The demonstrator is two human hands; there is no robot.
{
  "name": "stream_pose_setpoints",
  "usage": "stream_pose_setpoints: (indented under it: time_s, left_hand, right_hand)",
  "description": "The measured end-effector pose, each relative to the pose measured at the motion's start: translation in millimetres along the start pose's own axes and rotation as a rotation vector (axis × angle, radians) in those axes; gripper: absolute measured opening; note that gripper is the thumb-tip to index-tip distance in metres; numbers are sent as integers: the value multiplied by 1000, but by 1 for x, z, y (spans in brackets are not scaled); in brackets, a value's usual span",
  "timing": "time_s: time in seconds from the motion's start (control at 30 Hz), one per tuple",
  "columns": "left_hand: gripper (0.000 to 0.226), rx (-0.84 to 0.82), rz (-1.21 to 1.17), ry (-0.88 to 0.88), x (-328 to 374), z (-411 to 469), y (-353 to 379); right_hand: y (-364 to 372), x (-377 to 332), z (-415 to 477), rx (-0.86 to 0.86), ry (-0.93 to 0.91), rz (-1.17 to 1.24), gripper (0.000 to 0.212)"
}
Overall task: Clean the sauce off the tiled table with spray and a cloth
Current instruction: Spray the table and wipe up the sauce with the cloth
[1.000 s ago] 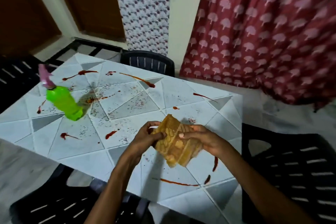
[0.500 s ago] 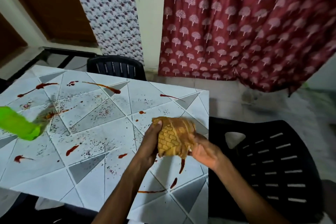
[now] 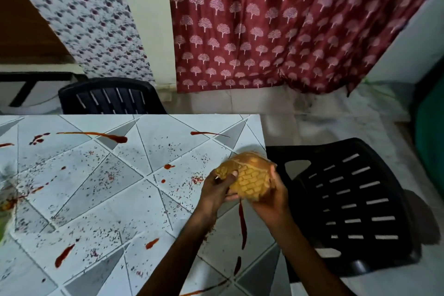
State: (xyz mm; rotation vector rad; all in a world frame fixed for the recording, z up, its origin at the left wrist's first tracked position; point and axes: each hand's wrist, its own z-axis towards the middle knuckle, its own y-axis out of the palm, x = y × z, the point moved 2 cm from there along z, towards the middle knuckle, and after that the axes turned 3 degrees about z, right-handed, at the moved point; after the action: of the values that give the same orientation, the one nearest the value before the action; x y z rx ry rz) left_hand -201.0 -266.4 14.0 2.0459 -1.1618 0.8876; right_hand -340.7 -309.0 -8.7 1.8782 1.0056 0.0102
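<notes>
A yellow patterned cloth [image 3: 249,178] is bunched into a ball above the table's right edge. My left hand [image 3: 216,191] grips its left side and my right hand [image 3: 272,196] cups its right and underside. The tiled table [image 3: 101,199] carries red sauce streaks [image 3: 242,221] and many small specks. Just a green sliver of the spray bottle [image 3: 2,229] shows at the far left edge.
A black plastic chair [image 3: 355,202] stands right beside the table's right edge. A second dark chair [image 3: 108,96] is tucked at the far side. Behind hang a maroon curtain [image 3: 276,21] and a patterned curtain [image 3: 96,17].
The view has swung right, so the green bottle has slid almost out of frame. Both hands have gathered the cloth from a loose fold into a tighter ball.
</notes>
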Motion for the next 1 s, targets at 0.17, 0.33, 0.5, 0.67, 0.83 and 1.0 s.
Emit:
stream_pose_setpoints:
  time_s: [0.17, 0.33, 0.5, 0.67, 0.83, 1.0]
  left_hand:
    - [35, -16, 60, 20, 3, 18, 1]
    - [36, -212, 361, -17, 2, 31, -19]
    - [38, -13, 807, 138, -6, 63, -64]
    - [77, 344, 1131, 245, -5, 97, -150]
    - [116, 382, 1299, 186, -15, 104, -220]
    - [129, 288, 1376, 112, -32, 97, -258]
  right_hand:
    - [4, 7, 17, -4, -25, 2, 76]
    - [-10, -7, 40, 198, 52, -224, 54]
    - [-12, -37, 66, 509, -249, -791, 51]
    - [-7, -62, 104, 619, -428, -1547, 37]
    - [-8, -32, 155, 523, -424, -1705, 40]
    - [33, 49, 185, 322, -387, -1716, 47]
